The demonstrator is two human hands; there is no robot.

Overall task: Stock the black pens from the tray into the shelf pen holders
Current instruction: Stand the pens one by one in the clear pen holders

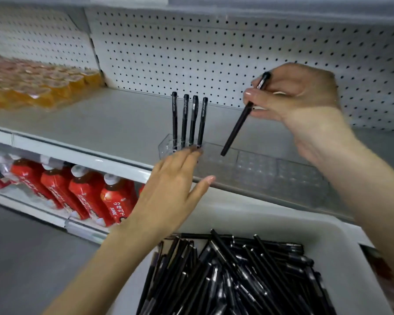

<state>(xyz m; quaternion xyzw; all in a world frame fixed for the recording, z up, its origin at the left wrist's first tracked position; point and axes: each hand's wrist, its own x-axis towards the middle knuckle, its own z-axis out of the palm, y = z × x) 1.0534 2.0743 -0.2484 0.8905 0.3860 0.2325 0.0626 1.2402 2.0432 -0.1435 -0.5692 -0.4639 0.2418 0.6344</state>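
A clear plastic pen holder point(255, 169) sits along the front of the grey shelf. Several black pens point(189, 119) stand upright in its left end. My left hand point(175, 178) lies flat with straight fingers, fingertips touching the holder's left front at the base of those pens. My right hand point(303, 96) pinches one black pen point(239, 123) near its cap; the pen slants down to the left, its tip just above the holder. A white tray point(341, 251) heaped with many black pens point(232, 276) fills the bottom of the view.
Packs of orange drinks point(37, 87) sit on the shelf at far left. Red juice bottles point(89, 194) line the lower shelf. A white pegboard point(214, 46) backs the shelf. The grey shelf surface point(114, 123) stretches behind the holder.
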